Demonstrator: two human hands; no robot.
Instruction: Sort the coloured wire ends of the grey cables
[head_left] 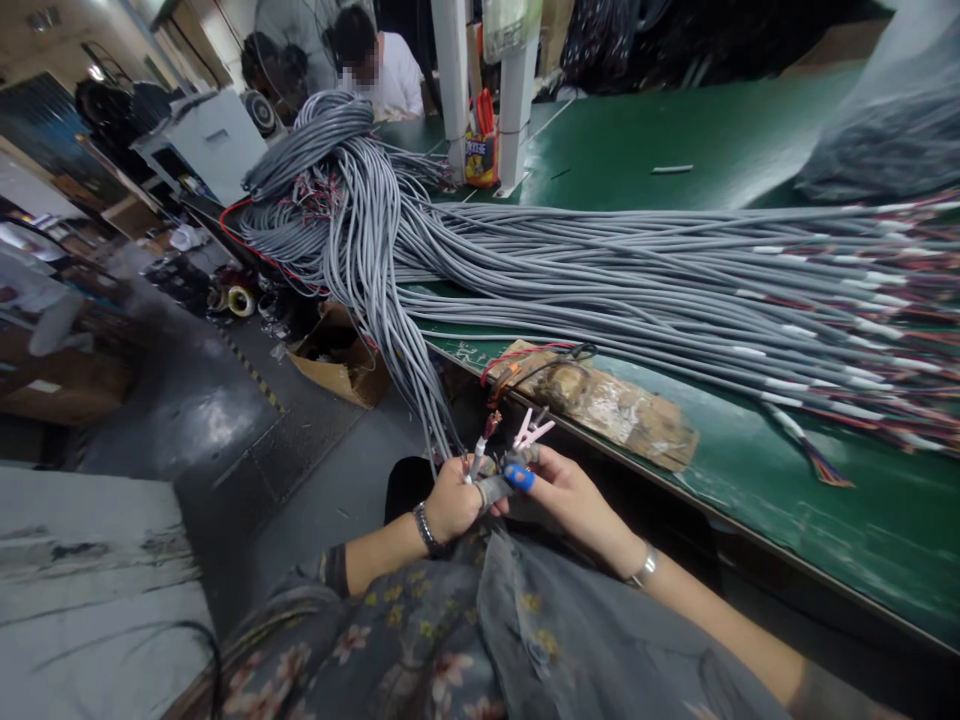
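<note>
My left hand (452, 500) is closed round the end of a grey cable (475, 460), whose stripped coloured wires stick up from my fist. My right hand (559, 490), with a blue cot on one fingertip, pinches a few thin pale wires (532, 432) that fan out above my fingers. Both hands meet in front of my lap, just below the edge of the green table (787, 500). A big bundle of grey cables (600, 270) lies across that table and hangs over its edge down toward my left hand.
A brown taped pad (615, 405) lies at the table edge near my hands. An open cardboard box (341, 355) sits on the floor to the left. White posts (517, 90) stand at the back of the table. Another person (382, 60) sits far behind the cable pile.
</note>
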